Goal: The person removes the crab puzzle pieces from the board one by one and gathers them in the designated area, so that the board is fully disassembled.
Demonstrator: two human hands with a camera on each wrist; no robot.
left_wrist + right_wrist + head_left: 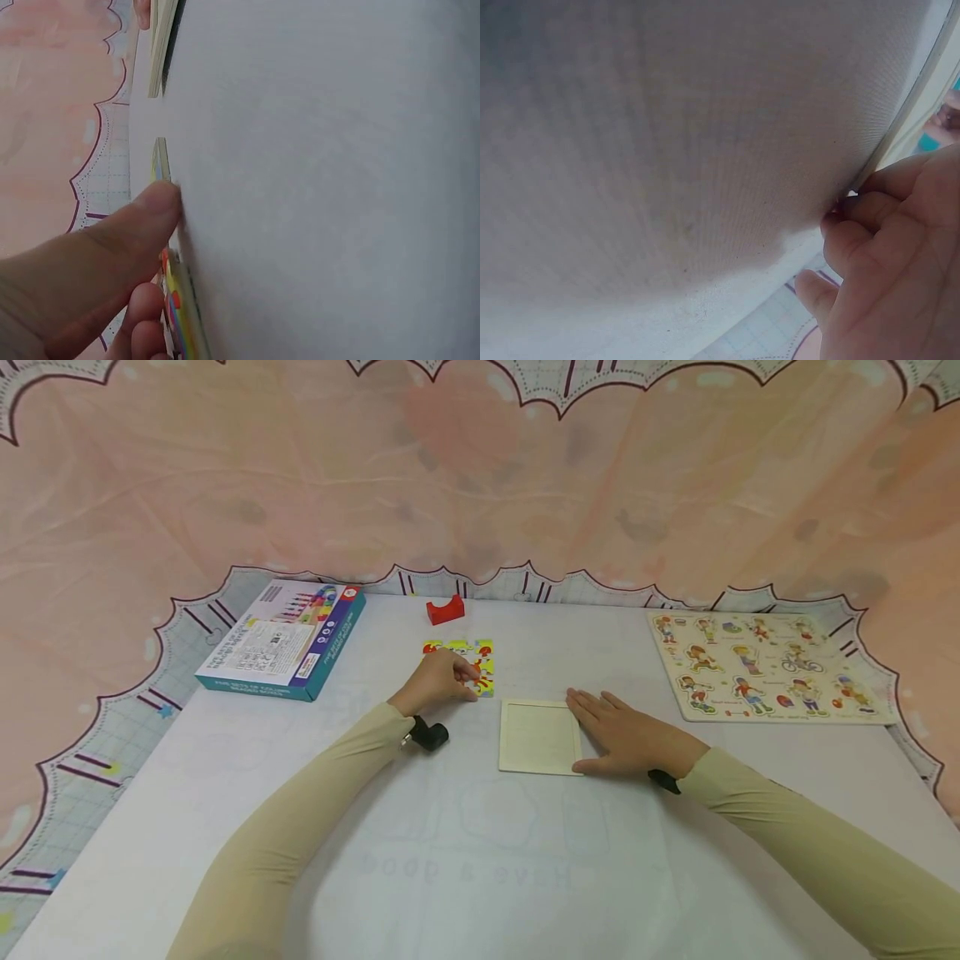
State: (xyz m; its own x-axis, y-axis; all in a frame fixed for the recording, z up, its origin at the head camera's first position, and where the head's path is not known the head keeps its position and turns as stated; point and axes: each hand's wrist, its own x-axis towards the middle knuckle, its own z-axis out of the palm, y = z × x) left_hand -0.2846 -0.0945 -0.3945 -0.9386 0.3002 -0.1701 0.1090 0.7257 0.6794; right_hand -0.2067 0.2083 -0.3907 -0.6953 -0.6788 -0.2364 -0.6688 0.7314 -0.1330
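My left hand pinches a thin, colourful puzzle piece between thumb and fingers, its edge showing past the thumb tip in the left wrist view. Just behind that hand lie more bright yellow, red and blue puzzle pieces, partly covered by the fingers. To the right is a square, cream wooden puzzle tray with a raised rim and a bare inside. My right hand rests along the tray's right side, fingers extended at the far corner and thumb at the near corner.
A boxed toy set lies at the back left. Behind the puzzle pieces stands a small red notched block. At the back right lies a wooden picture board with figures. A patterned cloth hangs behind the white table.
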